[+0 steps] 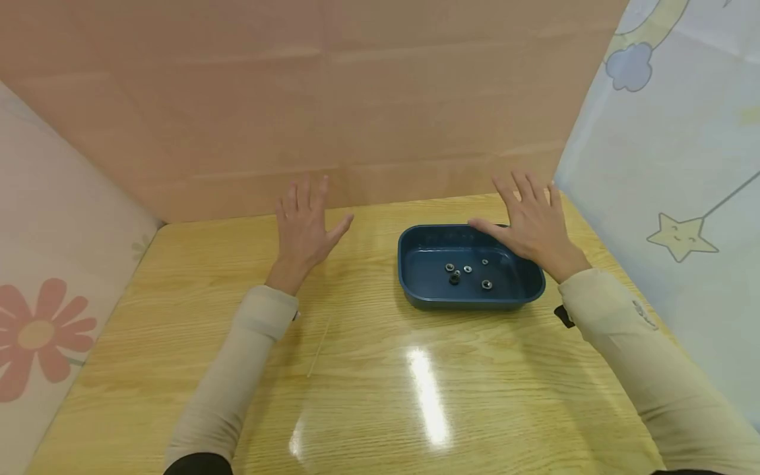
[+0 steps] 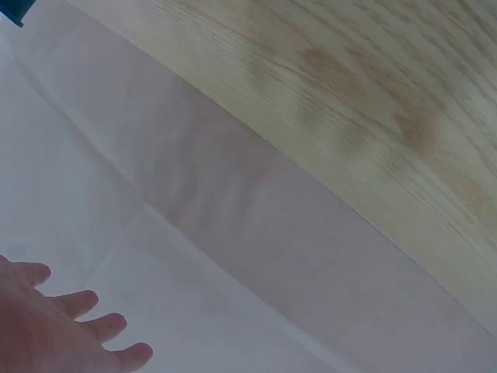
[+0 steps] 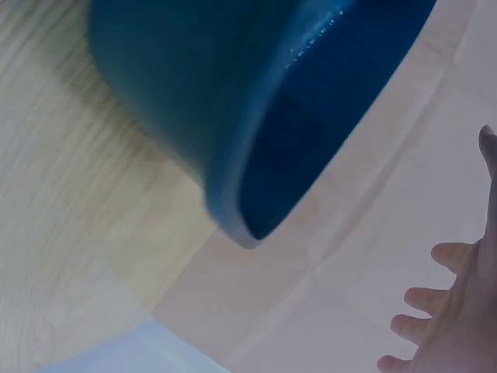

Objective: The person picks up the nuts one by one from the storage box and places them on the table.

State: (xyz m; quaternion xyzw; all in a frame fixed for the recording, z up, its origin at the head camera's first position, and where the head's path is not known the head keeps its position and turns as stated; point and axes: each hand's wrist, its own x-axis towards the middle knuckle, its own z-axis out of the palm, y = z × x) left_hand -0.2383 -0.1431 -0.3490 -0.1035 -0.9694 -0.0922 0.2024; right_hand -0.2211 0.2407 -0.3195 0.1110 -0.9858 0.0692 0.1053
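I'm watching both hands hovering with their fingers spreading wide and their thumbs pointing inward, and neither is gripping anything. The left hand [image 1: 303, 231] is hanging over the far part of the wooden table [image 1: 356, 402], well apart from the blue tray [image 1: 469, 304]. That tray is sitting to the left hand's right, and the right hand [image 1: 539, 231] is covering part of its far right corner in my head view; in the right wrist view I'm seeing a gap between those fingers and the rim.

The tray is showing a deep, glossy navy body with rounded corners and a smooth raised lip. On its floor, nearer the person than the right thumb, several small silvery ring-like pieces [image 1: 468, 269] are lying scattered, of differing sizes, and one dark piece [image 1: 454, 280] is resting among them. Their finer detail is staying too small for me to read. Below the left hand, toward the person, a thin pale strip [image 1: 318, 346] is lying.
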